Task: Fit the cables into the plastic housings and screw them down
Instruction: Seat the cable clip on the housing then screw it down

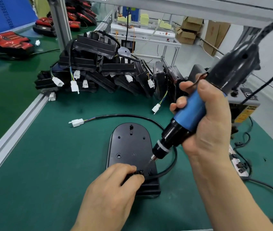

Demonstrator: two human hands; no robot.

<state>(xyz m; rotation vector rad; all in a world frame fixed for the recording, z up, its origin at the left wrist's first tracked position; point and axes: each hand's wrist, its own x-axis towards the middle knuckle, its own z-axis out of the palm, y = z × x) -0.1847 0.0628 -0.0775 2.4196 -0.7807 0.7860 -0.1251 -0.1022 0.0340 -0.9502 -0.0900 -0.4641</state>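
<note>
Low in the middle of the frame, the black plastic housing [130,147] is lying flat on the green tabletop [49,172]. The left hand [114,185] is closing its grip, fingers curled, on a small black part [140,172] at the housing's near end, where the black cable [170,170] is coming in. The cable is looping right and up to a white connector [77,122] at centre left. At right, the right hand [205,117] is wrapping its grip fully round the blue electric screwdriver [190,117], its bit slanting down just beside that part. More housings [99,67] are lying piled at upper centre.
</note>
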